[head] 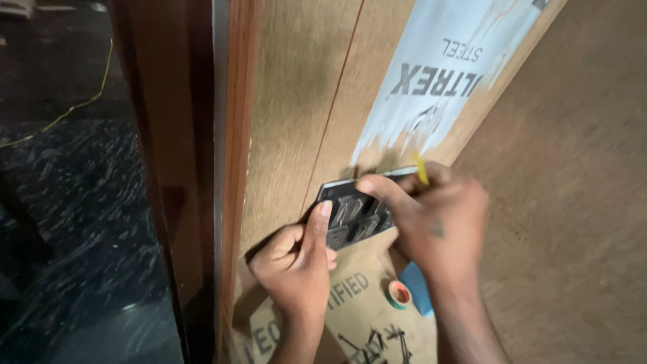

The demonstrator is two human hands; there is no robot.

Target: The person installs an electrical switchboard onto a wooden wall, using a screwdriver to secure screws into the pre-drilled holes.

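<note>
Plywood sheets [552,202] fill the view, one overlapping another, with a pale blue-and-white printed label [451,67] stuck above the hands and a dark wooden frame [172,168] running down well to the left of them, beyond which lies a dark speckled floor [74,222] crossed by a thin yellow cord [81,101]. Left hand [296,266] is curled narrow, thumb stretched up and pressing on the lower left corner of a dark metal hinge plate [354,212] that lies flat on the plywood between both hands. Right hand [435,212] is closed on a thin yellow pencil [421,168], its forefinger resting along the plate's upper edge. Just below the right hand sit a small roll of tape [399,294] and a blue block [418,286]; lower still, near both wrists, lies a loose heap of dark screws [377,340]
</note>
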